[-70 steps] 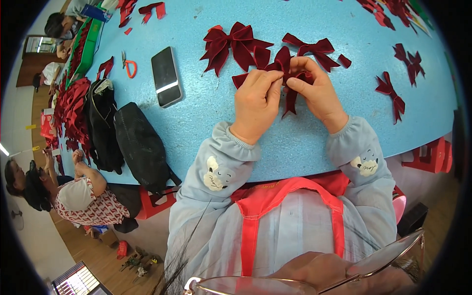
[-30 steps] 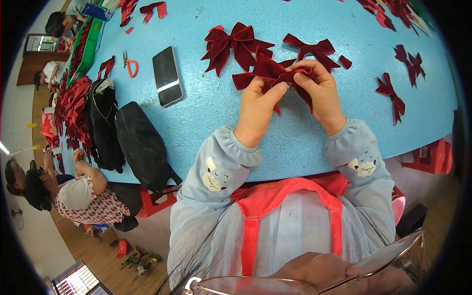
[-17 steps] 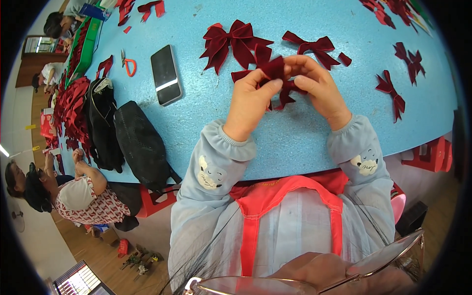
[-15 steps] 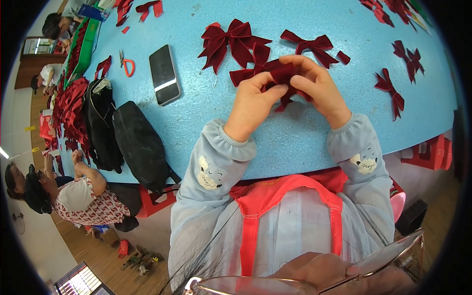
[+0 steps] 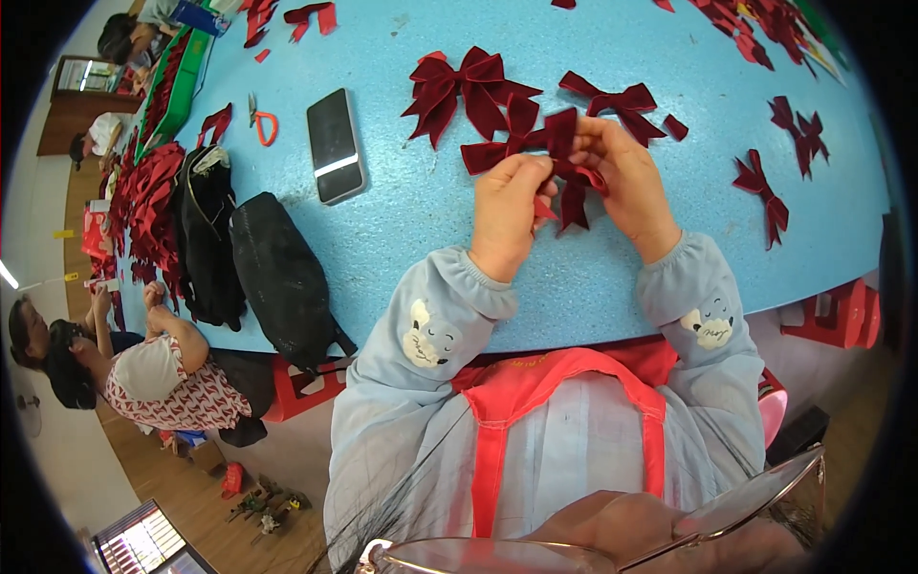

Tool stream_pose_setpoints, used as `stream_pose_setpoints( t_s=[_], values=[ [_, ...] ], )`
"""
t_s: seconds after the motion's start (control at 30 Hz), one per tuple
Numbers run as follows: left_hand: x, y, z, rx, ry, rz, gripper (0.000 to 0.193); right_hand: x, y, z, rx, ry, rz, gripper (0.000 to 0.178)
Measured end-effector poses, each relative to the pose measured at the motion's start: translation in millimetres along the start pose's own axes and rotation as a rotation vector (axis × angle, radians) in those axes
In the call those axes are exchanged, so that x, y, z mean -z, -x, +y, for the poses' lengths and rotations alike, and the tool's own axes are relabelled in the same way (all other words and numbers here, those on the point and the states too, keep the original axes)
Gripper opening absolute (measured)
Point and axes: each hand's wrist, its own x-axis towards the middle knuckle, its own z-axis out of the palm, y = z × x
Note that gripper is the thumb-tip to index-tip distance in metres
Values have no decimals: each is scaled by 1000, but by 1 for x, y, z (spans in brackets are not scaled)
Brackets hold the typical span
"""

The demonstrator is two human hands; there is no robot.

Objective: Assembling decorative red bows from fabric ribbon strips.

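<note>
A dark red velvet ribbon bow (image 5: 578, 180) is held up between my two hands over the blue table. My left hand (image 5: 509, 209) pinches it from the left with thumb and forefinger, and a small red tip pokes out below the thumb. On the other side, my right hand (image 5: 626, 182) grips its loops, the fingers partly behind the velvet. One tail hangs down between the hands. Just beyond my left fingertips lies another piece of red ribbon (image 5: 486, 156), partly covered. A large layered bow (image 5: 469, 88) and a smaller bow (image 5: 620, 103) rest farther off.
A phone (image 5: 335, 143), orange-handled scissors (image 5: 265, 124) and black pouches (image 5: 279, 273) lie to the left. Beyond them are a heap of red ribbons (image 5: 148, 206) and a green crate (image 5: 172, 100). More bows (image 5: 762, 196) lie right. Other people sit along the left side.
My hands have drawn slightly apart, and the bow between them has opened out, showing an upright loop and a hanging tail. The whole view has shifted a little.
</note>
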Motion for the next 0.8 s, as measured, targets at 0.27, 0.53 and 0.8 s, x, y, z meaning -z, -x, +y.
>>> stream_pose_setpoints(
  t_s=[0.27,0.53,0.8],
  values=[
    [-4,0,5,-73,36,82,20,-12,9,1,101,376,-95,27],
    [-4,0,1,-84,0,-34,19,8,0,8,118,424,-88,18],
    [-4,1,-1,-46,15,-109,17,7,0,4,-11,189,-46,33]
  ],
)
